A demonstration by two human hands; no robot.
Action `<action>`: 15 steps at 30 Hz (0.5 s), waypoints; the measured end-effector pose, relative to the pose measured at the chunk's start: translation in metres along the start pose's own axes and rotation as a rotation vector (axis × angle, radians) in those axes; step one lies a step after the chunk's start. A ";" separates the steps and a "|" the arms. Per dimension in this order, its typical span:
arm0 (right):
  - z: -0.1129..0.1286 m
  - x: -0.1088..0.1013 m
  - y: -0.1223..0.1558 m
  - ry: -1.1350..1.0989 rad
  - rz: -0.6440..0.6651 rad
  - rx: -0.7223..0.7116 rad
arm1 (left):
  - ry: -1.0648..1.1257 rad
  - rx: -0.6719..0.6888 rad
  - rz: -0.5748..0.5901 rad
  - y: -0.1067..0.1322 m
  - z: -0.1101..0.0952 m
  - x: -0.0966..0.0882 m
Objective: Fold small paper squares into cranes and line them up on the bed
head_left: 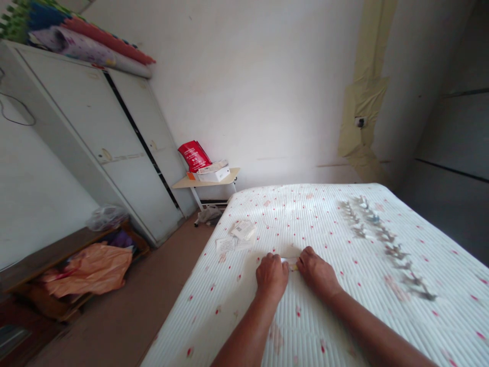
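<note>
Both my hands rest on a white mattress [344, 306] with small red dots. My left hand [272, 275] and my right hand [316, 271] are side by side, fingers curled down, pinching a small flat white and yellowish piece [290, 263] between them. Most of that piece is hidden by my fingers. A little beyond my left hand lie some folded papers [237, 235] on the mattress.
A row of small grey items [385, 244] runs along the right side of the mattress. A white wardrobe [107, 148] stands at left, with a small table [208, 181] bearing a red bag and boxes beside it. An orange bag [91, 272] lies on a low shelf.
</note>
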State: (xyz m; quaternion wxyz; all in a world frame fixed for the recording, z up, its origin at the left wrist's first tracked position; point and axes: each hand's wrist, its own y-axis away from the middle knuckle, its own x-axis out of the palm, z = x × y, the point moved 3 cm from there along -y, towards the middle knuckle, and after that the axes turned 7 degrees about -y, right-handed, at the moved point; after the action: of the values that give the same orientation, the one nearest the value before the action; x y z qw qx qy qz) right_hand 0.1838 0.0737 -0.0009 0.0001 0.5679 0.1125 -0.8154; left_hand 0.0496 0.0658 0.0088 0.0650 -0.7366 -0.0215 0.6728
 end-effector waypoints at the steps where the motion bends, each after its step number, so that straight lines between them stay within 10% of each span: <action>1: 0.000 -0.001 0.000 0.004 -0.003 0.001 | -0.002 0.003 -0.006 0.000 0.000 0.000; 15: 0.001 -0.001 0.001 -0.009 -0.015 -0.001 | -0.015 0.008 -0.011 0.000 0.003 0.002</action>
State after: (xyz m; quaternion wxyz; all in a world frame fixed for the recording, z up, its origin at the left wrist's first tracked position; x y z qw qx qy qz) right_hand 0.1840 0.0723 0.0004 -0.0055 0.5634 0.1172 -0.8178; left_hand 0.0467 0.0658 0.0065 0.0716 -0.7313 -0.0235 0.6778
